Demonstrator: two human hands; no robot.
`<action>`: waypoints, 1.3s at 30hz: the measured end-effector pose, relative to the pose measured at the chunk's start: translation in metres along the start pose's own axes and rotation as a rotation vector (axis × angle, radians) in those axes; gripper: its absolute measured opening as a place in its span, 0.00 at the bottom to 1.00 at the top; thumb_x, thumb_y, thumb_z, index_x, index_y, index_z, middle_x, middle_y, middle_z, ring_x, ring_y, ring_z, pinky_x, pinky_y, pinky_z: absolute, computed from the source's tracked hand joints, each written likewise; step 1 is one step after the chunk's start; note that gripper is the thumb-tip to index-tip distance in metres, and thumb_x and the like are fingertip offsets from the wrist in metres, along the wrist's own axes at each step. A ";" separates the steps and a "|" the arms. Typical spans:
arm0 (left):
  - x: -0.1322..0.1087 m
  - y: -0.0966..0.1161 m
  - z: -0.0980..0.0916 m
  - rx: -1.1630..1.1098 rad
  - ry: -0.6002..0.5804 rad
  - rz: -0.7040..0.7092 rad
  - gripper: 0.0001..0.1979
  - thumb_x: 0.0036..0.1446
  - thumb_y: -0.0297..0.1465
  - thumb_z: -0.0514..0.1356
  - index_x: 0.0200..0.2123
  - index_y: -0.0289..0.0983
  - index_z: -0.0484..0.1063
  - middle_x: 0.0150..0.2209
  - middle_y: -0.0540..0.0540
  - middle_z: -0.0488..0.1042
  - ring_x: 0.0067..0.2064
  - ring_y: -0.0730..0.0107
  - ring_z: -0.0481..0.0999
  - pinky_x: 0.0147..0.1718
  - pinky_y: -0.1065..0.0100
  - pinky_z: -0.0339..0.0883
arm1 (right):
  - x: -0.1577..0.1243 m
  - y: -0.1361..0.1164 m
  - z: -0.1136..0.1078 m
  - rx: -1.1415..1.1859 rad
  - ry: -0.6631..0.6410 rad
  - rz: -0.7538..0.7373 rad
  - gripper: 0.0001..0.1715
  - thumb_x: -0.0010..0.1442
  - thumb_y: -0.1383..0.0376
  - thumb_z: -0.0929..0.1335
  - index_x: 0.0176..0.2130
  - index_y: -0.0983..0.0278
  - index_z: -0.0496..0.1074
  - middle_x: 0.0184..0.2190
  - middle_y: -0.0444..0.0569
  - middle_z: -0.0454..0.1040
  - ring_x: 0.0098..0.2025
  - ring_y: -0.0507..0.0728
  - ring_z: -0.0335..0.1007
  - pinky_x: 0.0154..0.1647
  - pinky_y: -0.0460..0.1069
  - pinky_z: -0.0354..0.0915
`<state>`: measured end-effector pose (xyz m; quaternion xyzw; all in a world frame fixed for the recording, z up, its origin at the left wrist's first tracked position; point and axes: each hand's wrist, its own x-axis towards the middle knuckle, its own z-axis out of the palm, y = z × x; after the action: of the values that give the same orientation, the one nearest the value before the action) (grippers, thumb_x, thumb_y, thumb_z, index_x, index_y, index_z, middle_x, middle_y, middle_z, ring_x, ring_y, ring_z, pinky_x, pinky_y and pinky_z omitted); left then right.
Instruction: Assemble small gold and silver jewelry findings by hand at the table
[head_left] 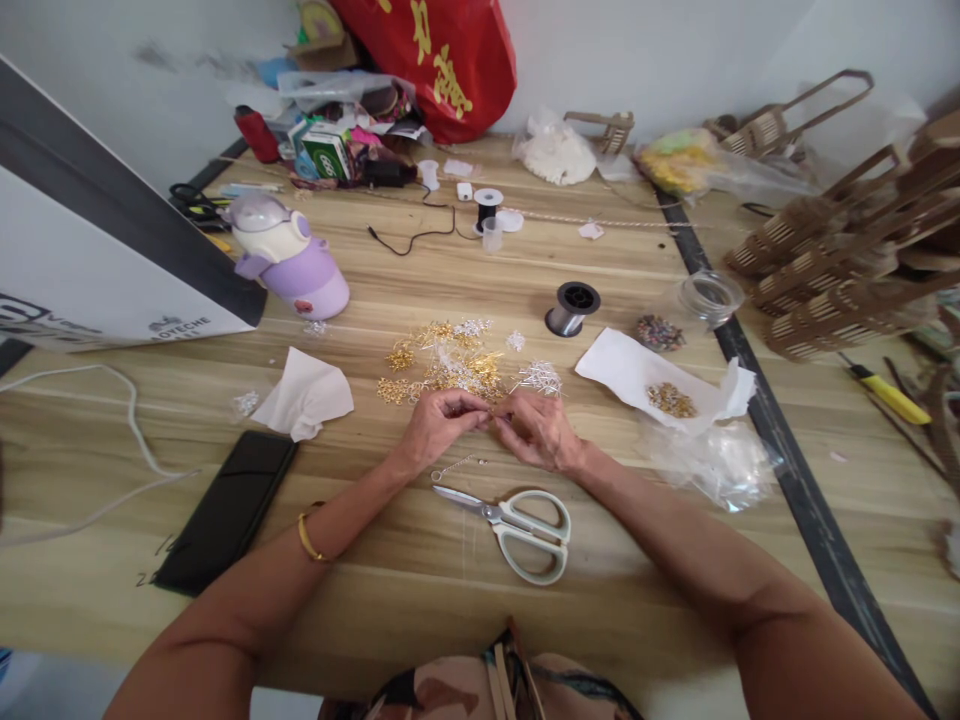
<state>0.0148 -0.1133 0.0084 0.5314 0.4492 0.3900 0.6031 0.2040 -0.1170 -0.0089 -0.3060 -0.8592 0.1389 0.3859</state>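
My left hand [448, 424] and my right hand [538, 428] meet at the middle of the table, thumbs and forefingers pinched close together. Whatever small piece lies between the fingertips is too tiny to make out. Just beyond them spreads a pile of gold and silver jewelry findings [461, 365], with silver pins [538, 377] to its right. Below my hands lies a short silver chain [454, 466] with a ring at one end. White-handled scissors [525, 525] rest nearer to me, blades pointing left.
A spool of thin wire [573, 310], a glass jar of beads [686, 310] and paper with gold bits [600, 365] stand right. To the left are a purple bottle [300, 275], a crumpled tissue [304, 395] and a black phone [229, 510]. Woven baskets [832, 290] line the far right.
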 end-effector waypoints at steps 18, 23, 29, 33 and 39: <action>0.000 0.000 0.000 0.001 -0.003 -0.003 0.10 0.42 0.32 0.69 0.29 0.32 0.78 0.26 0.46 0.79 0.28 0.71 0.77 0.32 0.70 0.73 | 0.001 -0.001 0.000 -0.014 -0.002 -0.009 0.03 0.61 0.68 0.65 0.38 0.63 0.65 0.27 0.46 0.71 0.28 0.52 0.67 0.29 0.46 0.63; 0.000 0.000 0.001 -0.015 -0.011 -0.013 0.11 0.42 0.32 0.69 0.29 0.32 0.77 0.26 0.46 0.79 0.28 0.71 0.77 0.32 0.71 0.73 | 0.002 -0.002 -0.001 -0.022 -0.007 0.007 0.02 0.62 0.67 0.65 0.37 0.62 0.65 0.27 0.46 0.71 0.27 0.52 0.66 0.29 0.46 0.62; 0.000 -0.002 0.001 -0.023 -0.037 0.001 0.12 0.43 0.33 0.69 0.31 0.31 0.76 0.27 0.46 0.79 0.29 0.70 0.78 0.33 0.69 0.73 | 0.001 -0.001 0.000 -0.022 -0.018 0.010 0.02 0.62 0.67 0.65 0.37 0.63 0.65 0.27 0.46 0.70 0.27 0.51 0.66 0.29 0.46 0.62; -0.001 -0.002 0.001 -0.042 -0.044 -0.005 0.12 0.43 0.32 0.69 0.32 0.31 0.76 0.28 0.46 0.79 0.29 0.70 0.78 0.33 0.69 0.74 | 0.000 0.000 0.000 -0.023 -0.022 0.017 0.01 0.62 0.67 0.64 0.38 0.63 0.65 0.28 0.46 0.71 0.28 0.52 0.66 0.30 0.46 0.62; -0.001 -0.002 0.001 -0.048 -0.074 0.016 0.12 0.44 0.31 0.69 0.33 0.31 0.75 0.27 0.46 0.78 0.28 0.71 0.77 0.32 0.70 0.72 | 0.000 0.000 -0.001 -0.023 -0.026 0.018 0.02 0.62 0.67 0.64 0.38 0.63 0.65 0.28 0.47 0.71 0.28 0.52 0.66 0.31 0.47 0.63</action>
<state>0.0151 -0.1146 0.0066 0.5343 0.4128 0.3857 0.6288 0.2044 -0.1168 -0.0084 -0.3161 -0.8629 0.1363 0.3700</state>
